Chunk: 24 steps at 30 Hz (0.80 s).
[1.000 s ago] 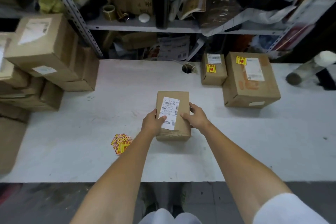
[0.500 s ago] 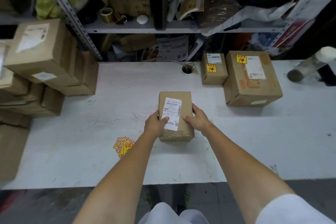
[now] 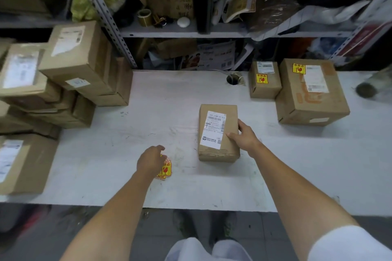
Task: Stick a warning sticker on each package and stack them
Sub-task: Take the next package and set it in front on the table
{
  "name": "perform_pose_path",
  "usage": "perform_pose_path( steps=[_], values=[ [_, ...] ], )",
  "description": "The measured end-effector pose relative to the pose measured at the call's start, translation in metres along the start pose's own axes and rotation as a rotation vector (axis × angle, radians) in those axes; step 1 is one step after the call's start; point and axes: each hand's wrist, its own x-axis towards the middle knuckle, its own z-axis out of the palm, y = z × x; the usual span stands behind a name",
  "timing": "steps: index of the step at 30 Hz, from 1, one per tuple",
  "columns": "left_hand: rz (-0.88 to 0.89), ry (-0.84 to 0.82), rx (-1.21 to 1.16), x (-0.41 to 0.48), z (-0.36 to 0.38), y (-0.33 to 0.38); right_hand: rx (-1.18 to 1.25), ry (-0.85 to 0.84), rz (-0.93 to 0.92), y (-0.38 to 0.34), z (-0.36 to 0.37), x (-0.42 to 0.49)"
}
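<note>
A small brown package [image 3: 218,133] with a white shipping label lies in the middle of the white table [image 3: 174,95]. My right hand [image 3: 244,136] holds its right side, thumb on top and fingers around the edge. My left hand [image 3: 151,160] is over a small pile of yellow warning stickers [image 3: 166,169] to the left of the package, fingers curled down onto them; whether it holds one is hidden. Two packages with yellow stickers stand at the back right: a small one [image 3: 265,80] and a larger one [image 3: 311,93].
Several brown boxes [image 3: 70,74] are stacked on the table's left side, and one more [image 3: 21,163] lies at the near left. A cable hole [image 3: 233,79] is at the back. Cluttered metal shelves [image 3: 182,32] stand behind. A blurred cylinder [image 3: 373,87] lies at the far right.
My left hand has left the package and moved down-left onto the sticker pile. My right hand stays on the package's right side.
</note>
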Motion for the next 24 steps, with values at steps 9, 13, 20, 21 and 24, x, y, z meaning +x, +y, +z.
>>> perform_pose_path(
  steps=[9, 13, 20, 21, 24],
  values=[
    [0.031, -0.034, 0.149, 0.000, 0.025, -0.027, 0.021, -0.003, -0.020, 0.004, 0.000, 0.002],
    [0.053, 0.020, 0.097, -0.001, 0.027, -0.029, 0.041, -0.006, -0.022, 0.001, 0.000, -0.001],
    [0.142, 0.116, 0.093, -0.023, 0.034, -0.026, 0.061, 0.002, -0.022, -0.002, 0.001, -0.006],
    [0.162, 0.090, 0.108, -0.027, 0.039, -0.028, 0.064, 0.002, -0.024, -0.003, 0.001, -0.007],
    [0.210, 0.048, 0.118, -0.038, 0.054, -0.037, 0.070, -0.003, -0.019, -0.003, 0.001, -0.008]
  ],
)
